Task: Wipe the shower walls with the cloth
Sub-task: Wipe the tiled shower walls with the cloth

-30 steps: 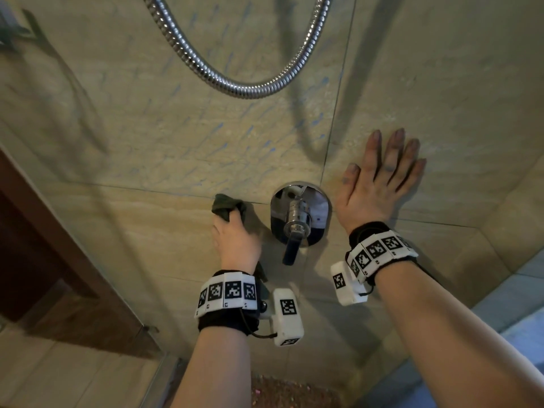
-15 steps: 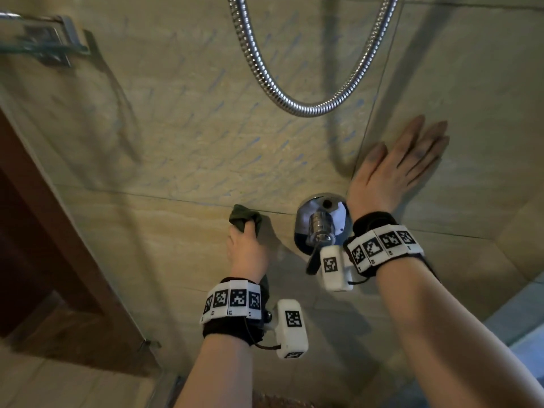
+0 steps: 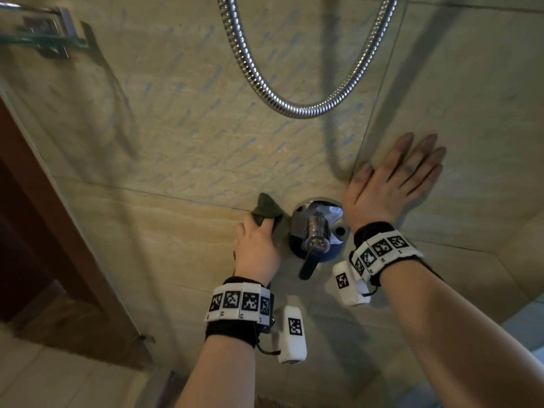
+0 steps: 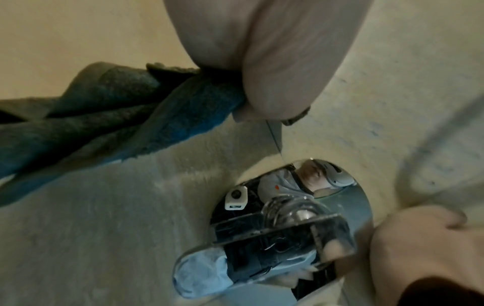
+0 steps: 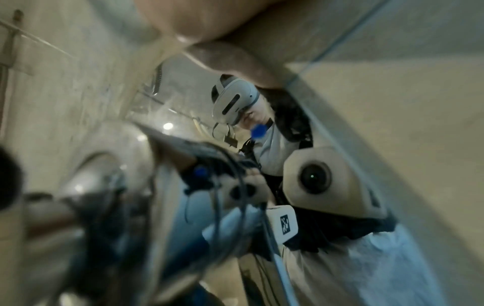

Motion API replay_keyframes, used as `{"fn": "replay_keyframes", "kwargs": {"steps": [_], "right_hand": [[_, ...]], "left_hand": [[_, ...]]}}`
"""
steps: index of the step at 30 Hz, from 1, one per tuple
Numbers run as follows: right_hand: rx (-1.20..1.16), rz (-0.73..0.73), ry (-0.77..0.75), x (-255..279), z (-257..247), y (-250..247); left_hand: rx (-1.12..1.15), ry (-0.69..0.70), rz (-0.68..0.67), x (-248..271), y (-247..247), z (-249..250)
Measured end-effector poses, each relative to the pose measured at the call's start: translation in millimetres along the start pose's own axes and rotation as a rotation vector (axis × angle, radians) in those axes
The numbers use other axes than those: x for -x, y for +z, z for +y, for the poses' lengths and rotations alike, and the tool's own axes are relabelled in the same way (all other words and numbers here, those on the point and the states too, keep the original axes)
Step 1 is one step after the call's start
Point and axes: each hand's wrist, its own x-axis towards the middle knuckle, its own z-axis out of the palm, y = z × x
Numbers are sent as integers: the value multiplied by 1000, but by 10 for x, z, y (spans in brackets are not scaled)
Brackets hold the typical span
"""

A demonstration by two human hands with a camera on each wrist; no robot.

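Left hand (image 3: 258,248) low on the beige stone-tile shower wall (image 3: 182,119), fingers curled round a bunched dark green cloth (image 3: 266,209) — cloth pressed to the tile just left of the round chrome mixer valve plate (image 3: 297,231), touching or nearly touching its rim. In the left wrist view, thumb and finger pinching the cloth (image 4: 110,116) into twisted folds, loose end trailing left along the wall. Right hand (image 3: 394,184) flat on the wall above and right of the valve, fingers straight and slightly spread, holding nothing, palm on the tile beside a vertical grout line. Dark lever handle (image 3: 307,266) pointing down from the chrome valve stem. Ribbed chrome shower hose (image 3: 297,108) hanging in a loop above both hands. Glass shelf with chrome bracket (image 3: 44,39) at upper left — brown wooden door frame (image 3: 44,216) lower left. Right wrist view blurred, mostly chrome reflections; heel of the right hand (image 5: 209,27) at top against the tile.
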Motion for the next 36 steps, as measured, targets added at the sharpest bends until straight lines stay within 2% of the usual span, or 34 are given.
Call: {"fn": "replay_keyframes", "kwargs": {"steps": [3,7,10,13,18,20,23,25,28,31,32,34,36], "right_hand": [[-36,-29,-3,10,4,-15],[-75,-26,-21,8,36,7],[-115,4,-38,7,56,51],[-147,13,-31,12,70,64],[-180,39,-37,13,88,88],[-177,29,-45,22,103,82],[-163,5,-47,29,108,73],[-143,6,-43,30,104,67],[-123,6,-41,26,92,56],[-90,12,-47,20,82,49],[-86,20,-45,18,80,43],[-91,15,-50,29,83,35],[-90,5,-63,32,91,41]], "left_hand": [[9,-72,26,17,30,45],[299,-350,65,-108,55,-20],[419,-423,40,-144,57,-61],[478,-419,77,-145,75,14],[366,-262,162,-140,112,167],[267,-289,182,-147,93,67],[283,-401,147,-215,26,-170],[266,-403,115,-213,-1,-219],[236,-288,129,-132,23,-65],[104,-29,154,-14,118,117],[54,18,157,7,132,126],[21,-25,148,14,105,55],[126,-190,135,-17,13,-78]]}}
